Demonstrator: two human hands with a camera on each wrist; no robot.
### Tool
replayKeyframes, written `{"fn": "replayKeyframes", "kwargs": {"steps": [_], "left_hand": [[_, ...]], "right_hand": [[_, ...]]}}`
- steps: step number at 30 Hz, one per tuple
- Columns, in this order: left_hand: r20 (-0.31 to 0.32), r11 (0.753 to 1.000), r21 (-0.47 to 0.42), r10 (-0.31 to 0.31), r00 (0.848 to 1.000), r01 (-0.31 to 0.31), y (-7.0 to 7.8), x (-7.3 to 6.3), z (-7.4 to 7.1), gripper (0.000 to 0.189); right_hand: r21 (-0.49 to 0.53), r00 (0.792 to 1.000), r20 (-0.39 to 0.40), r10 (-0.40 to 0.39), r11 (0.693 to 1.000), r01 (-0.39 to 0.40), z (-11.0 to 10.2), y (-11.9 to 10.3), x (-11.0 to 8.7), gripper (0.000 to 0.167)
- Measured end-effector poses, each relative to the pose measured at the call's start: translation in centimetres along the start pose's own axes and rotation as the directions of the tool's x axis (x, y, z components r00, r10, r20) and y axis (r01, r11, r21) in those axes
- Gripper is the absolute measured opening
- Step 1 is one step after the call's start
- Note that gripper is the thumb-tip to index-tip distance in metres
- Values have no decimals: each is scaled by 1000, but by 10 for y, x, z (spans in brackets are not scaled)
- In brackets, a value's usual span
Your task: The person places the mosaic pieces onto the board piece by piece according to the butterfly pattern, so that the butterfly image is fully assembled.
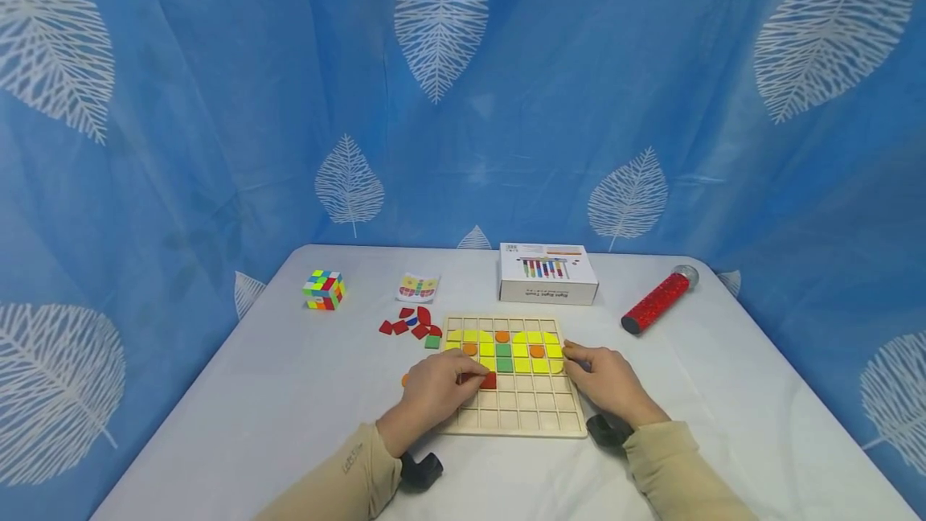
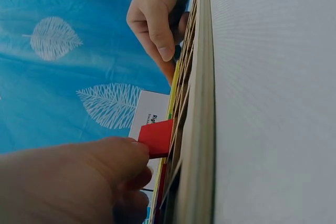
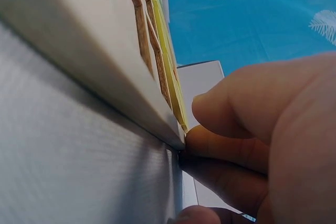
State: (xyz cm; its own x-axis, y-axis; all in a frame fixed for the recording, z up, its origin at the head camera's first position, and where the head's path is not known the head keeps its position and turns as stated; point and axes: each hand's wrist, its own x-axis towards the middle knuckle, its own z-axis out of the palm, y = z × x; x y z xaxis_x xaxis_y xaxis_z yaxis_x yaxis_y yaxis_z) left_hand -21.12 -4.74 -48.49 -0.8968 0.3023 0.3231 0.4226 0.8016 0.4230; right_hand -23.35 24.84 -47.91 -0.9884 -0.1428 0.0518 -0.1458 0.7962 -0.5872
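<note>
My left hand (image 1: 443,384) is over the left-middle of a wooden grid board (image 1: 528,420), pinching a red tile (image 2: 156,139) between thumb and fingers. The tile stands tilted close over the grid, its lower edge right at the slats. More red (image 2: 162,179) shows low in the grid beside that hand. My right hand (image 1: 606,376) rests at the board's right edge; fingertips touch the side and the thumb stands apart from them. Yellow tiles (image 1: 541,365), green squares (image 1: 504,350) and orange discs (image 1: 502,337) fill cells in the upper rows.
Several loose red pieces (image 1: 420,331) and a green square (image 1: 432,342) lie left of the board. Behind are a pattern card (image 1: 417,288), a puzzle cube (image 1: 324,289) and a white box (image 1: 547,273). A red glittery tube (image 1: 658,301) lies at the right.
</note>
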Motion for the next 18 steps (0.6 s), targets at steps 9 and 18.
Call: {"fn": "replayKeyframes", "kwargs": {"steps": [9, 18], "left_hand": [[60, 982, 185, 31, 998, -42, 0, 1, 0, 22], [54, 982, 187, 25, 998, -34, 1, 0, -1, 21]], "right_hand": [[-8, 1000, 2, 6, 1000, -6, 1, -1, 0, 43], [-8, 1000, 0, 1, 1000, -1, 0, -1, 0, 43]]}}
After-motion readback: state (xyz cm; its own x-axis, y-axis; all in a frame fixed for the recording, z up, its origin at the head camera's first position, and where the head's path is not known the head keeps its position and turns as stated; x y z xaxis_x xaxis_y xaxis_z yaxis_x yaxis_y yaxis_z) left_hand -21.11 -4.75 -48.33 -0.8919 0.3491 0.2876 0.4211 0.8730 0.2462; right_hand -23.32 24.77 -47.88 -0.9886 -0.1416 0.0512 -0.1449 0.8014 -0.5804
